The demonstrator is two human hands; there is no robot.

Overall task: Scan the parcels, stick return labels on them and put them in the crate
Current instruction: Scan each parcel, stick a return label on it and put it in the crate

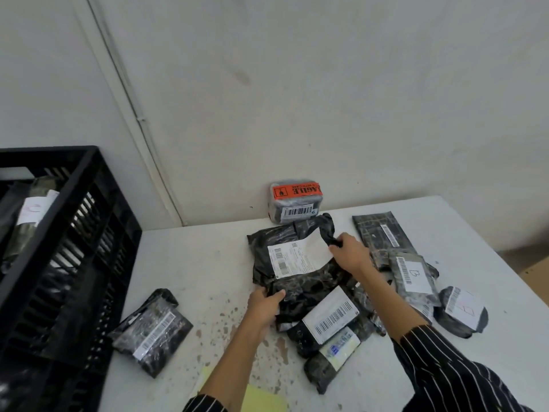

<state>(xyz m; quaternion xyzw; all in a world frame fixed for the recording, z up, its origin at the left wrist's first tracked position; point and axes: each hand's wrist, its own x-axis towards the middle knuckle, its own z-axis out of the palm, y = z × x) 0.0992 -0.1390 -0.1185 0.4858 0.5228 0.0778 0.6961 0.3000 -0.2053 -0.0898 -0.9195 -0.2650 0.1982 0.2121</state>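
Note:
A large black plastic parcel (300,281) with a white shipping label (297,257) lies in the middle of the white table (208,263). My left hand (264,304) grips its near left edge. My right hand (350,252) pinches its far right corner. Several other black parcels with barcode labels lie around it: one at the near left (151,328), one with a big white barcode label (329,319) just in front, and two marked with a handwritten letter at the right (414,278) (462,310). The black crate (65,233) stands at the left with labelled parcels inside.
A small wrapped box with an orange fragile sticker (295,200) leans against the wall at the table's back. A long flat parcel (383,233) lies behind my right hand. Yellow sheets (261,399) lie at the table's near edge under my left forearm.

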